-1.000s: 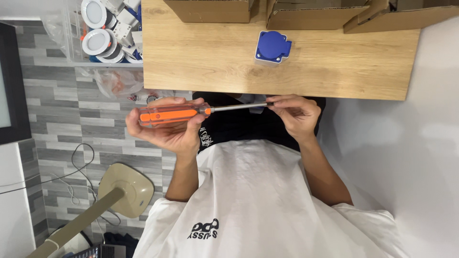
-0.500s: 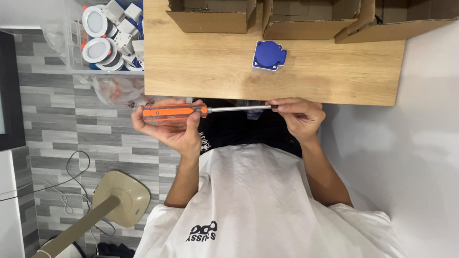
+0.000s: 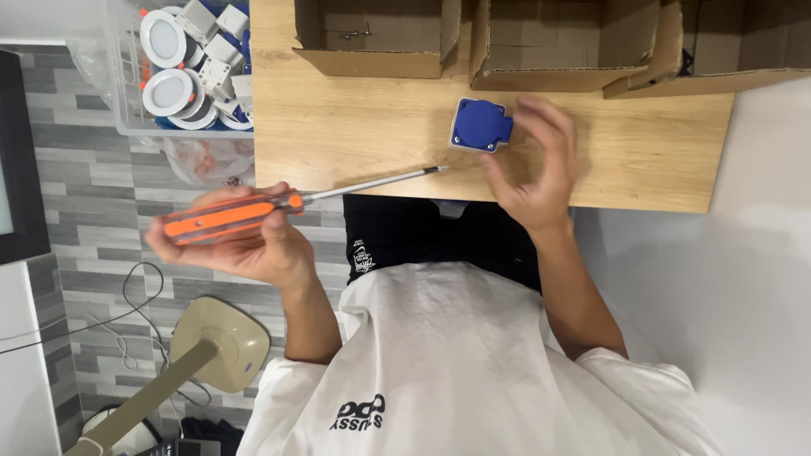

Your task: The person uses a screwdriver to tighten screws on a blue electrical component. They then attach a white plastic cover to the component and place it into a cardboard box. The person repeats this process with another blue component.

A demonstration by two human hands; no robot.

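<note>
Screwdriver in hand, socket not yet gripped.

L hand (image 3: 253, 245) wrapped round the orange-handled screwdriver (image 3: 236, 215), shaft pointing to 2 o'clock, tip at the wooden table's (image 3: 355, 127) near edge. R hand (image 3: 536, 165) open, fingers spread, blurred, just at 3 o'clock of the blue socket (image 3: 481, 125), which lies flat on the table. Judged: work on the socket barely begun; tip not on any screw yet.
</note>
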